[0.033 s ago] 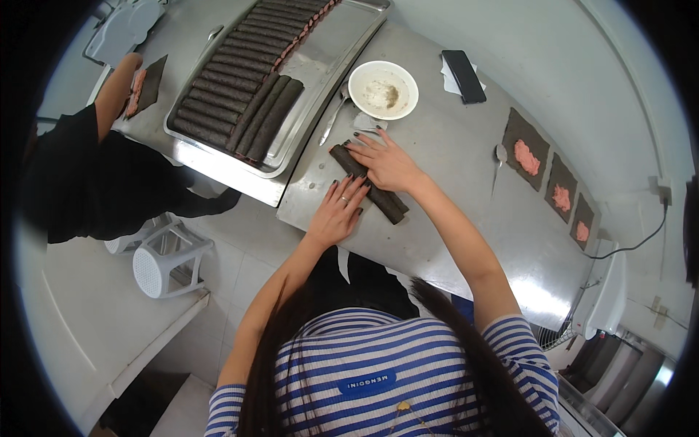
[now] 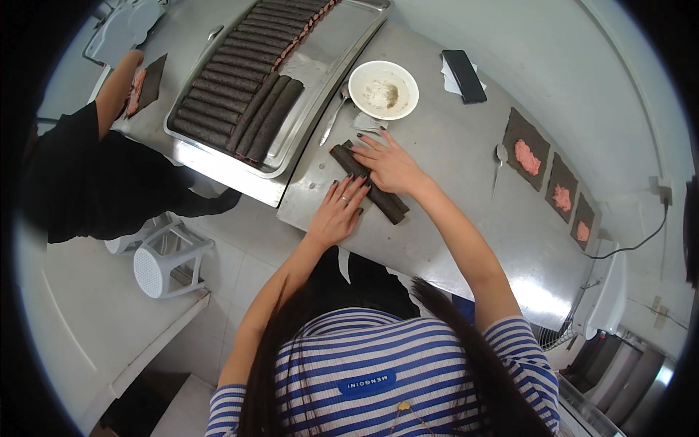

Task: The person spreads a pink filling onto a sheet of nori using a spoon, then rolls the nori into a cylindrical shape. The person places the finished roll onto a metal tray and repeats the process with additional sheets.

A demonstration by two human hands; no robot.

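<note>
Both hands flat, fingers spread, palms down: left hand point(image 2: 339, 211), right hand point(image 2: 389, 164); forearms extended forward.

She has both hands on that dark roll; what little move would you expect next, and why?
Probably a short push forward to finish the rolling. Both the left hand and the right hand lie flat on the dark roll on the steel table, and a tray of finished rolls sits just beyond it.

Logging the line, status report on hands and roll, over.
Both hands flat: left hand, right hand pressing the dark roll. Roll lies on the steel table. Bowl and spoon beyond, clear.
</note>
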